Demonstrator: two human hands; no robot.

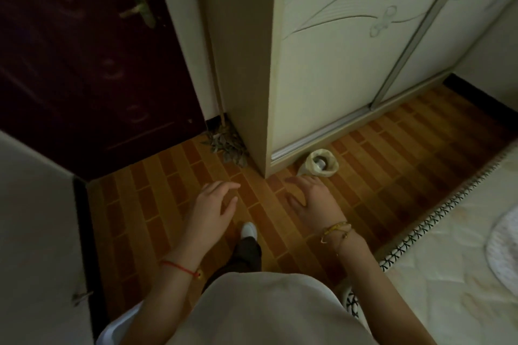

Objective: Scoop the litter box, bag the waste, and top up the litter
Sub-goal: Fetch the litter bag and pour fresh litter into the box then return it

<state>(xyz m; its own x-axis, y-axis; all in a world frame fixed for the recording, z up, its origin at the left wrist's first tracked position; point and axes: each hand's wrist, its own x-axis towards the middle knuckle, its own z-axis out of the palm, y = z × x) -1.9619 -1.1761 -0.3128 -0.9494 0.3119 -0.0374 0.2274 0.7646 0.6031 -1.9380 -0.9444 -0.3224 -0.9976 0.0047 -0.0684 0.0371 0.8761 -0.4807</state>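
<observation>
Cream plastic bag [319, 164] crumpled on floor by wardrobe [336, 64]; left hand [214, 206], right hand [312, 199] grips open, empty.

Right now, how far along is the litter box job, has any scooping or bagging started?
Nothing looks done yet. No litter box, scoop or litter shows in this view. Both the left hand and the right hand are open and empty, held out over the tiled floor. A small bag with something inside sits on the floor by the wardrobe; its purpose is unclear. Scooping, bagging and topping up all appear to remain.
</observation>
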